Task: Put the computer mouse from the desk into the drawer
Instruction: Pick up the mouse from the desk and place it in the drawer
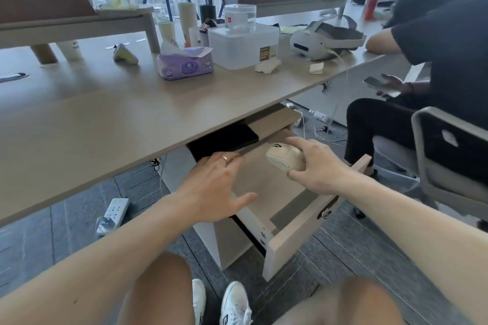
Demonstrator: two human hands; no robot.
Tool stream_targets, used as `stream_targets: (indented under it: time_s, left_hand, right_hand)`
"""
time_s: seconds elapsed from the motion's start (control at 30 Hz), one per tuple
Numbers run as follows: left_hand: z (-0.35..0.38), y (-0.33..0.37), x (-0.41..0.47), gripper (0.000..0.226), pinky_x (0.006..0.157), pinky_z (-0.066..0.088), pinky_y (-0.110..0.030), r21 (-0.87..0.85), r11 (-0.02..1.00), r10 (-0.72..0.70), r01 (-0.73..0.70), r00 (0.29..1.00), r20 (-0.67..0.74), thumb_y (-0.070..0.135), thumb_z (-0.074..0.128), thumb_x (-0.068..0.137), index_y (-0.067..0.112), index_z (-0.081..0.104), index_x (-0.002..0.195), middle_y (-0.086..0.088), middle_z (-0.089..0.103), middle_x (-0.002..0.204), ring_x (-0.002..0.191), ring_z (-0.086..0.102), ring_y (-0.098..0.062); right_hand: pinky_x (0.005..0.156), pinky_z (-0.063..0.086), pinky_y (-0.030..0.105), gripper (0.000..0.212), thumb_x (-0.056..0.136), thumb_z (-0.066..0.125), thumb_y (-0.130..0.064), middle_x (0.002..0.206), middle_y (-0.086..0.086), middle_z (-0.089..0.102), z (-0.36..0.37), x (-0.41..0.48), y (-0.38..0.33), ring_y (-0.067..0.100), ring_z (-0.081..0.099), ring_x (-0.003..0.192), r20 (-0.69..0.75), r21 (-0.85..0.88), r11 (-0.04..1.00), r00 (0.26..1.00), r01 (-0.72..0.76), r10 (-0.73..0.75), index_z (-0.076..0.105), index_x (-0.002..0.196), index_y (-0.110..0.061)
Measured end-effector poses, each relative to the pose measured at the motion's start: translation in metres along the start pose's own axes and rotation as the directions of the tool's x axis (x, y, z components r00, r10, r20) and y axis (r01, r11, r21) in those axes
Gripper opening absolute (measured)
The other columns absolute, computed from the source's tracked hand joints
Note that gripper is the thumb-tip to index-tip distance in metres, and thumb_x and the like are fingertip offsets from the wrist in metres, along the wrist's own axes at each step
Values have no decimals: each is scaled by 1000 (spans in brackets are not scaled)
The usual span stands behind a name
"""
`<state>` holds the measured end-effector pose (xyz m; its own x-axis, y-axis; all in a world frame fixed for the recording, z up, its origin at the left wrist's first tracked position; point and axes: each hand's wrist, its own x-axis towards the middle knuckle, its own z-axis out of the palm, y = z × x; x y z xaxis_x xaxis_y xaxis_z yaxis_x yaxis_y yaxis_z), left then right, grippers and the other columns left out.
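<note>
So the right hand [320, 165] has its fingers wrapped around a cream-coloured plastic computer mouse [284, 159], thumb under the near side and index finger over the top, holding it in the air right above the pulled-out pale wooden drawer [295, 243]. The mouse isn't touching the drawer floor as far as I can tell, it's just above the far half of the opening. The drawer sticks out from under the long light-wood desk [111, 124], and its front panel tilts toward the camera with a small dark metal lock on the inner side.

The left hand [216, 183] is empty, fingers spread loosely apart, palm down over the left wall of the drawer. There's a thin gold ring [224, 158] on one finger, and the fingertips reach toward the black flat thing [227, 140] sitting in the gap under the desk top.

Up on the desk there's a purple soft pack of tissues [184, 63], a translucent white plastic box [244, 45] with a clear round jar on top, and a white VR headset [326, 38]. A white power strip [113, 215] lies on the grey floor to the left. Another person in dark clothes sits on the right holding a phone.
</note>
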<state>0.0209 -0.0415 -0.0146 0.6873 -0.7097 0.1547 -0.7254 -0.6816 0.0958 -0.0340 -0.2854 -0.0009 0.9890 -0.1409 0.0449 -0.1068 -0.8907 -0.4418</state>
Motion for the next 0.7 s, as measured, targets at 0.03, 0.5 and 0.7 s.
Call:
stream_targets:
  time_s: [0.03,0.5,0.7]
  left_hand:
    - [2,-5,-1,91,116,29,-41,7,1000,-7,7,1000,4,77,42,85,18,33,153,-1,40,156,144,31,-20]
    - [7,-26,-4,82,113,32,-36,36,998,48,-45,994,-102,69,49,88,13,41,148,-2,45,150,137,37,-19]
    - [9,-27,-3,87,114,31,-37,9,1000,26,-25,993,-118,71,47,86,13,40,150,-2,44,151,139,34,-19]
  right_hand:
    - [108,36,37,84,79,71,-32,140,9,49,4,3,-2,28,43,133,25,-2,1000,1000,-14,14,33,154,-26]
    - [74,39,25,32,78,65,-25,123,16,53,60,48,-9,25,52,96,328,-246,957,915,-157,235,55,104,-9]
    - [82,49,31,55,86,58,-16,136,15,39,77,53,-1,30,57,104,371,-290,932,873,-216,318,43,137,-5]
